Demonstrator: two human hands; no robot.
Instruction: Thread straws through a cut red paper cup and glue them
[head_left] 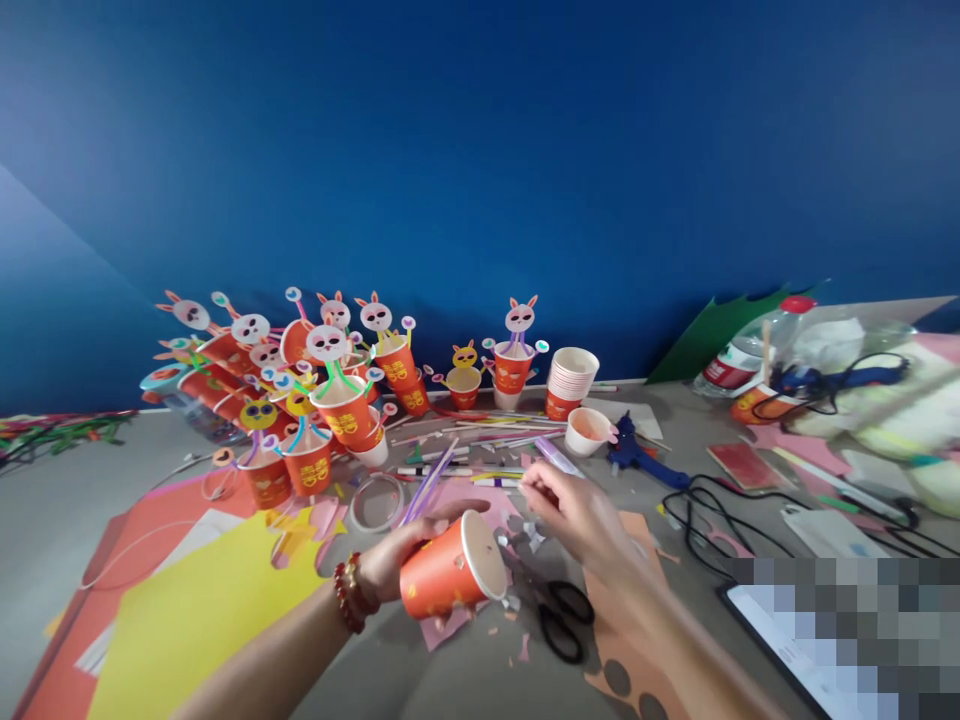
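Observation:
My left hand (401,550), with red bead bracelets at its wrist, is wrapped round an orange paper cup (442,575). The cup lies tilted, its white rim facing right. Purple strips (431,483) rise behind that hand; whether they join the cup I cannot tell. To the right of the cup my right hand (559,505) is raised with its fingers curled together. Anything between those fingertips is too small to make out. Black-handled scissors (566,620) lie below it, among paper scraps (529,535).
Finished rabbit-faced cups (341,405) crowd the back left. A cup stack (571,380) stands near the wall, with a blue glue gun (637,450) and black cable (705,500) to its right. Yellow paper (202,610), a tape roll (376,502) and a tablet-like device (787,640) lie around.

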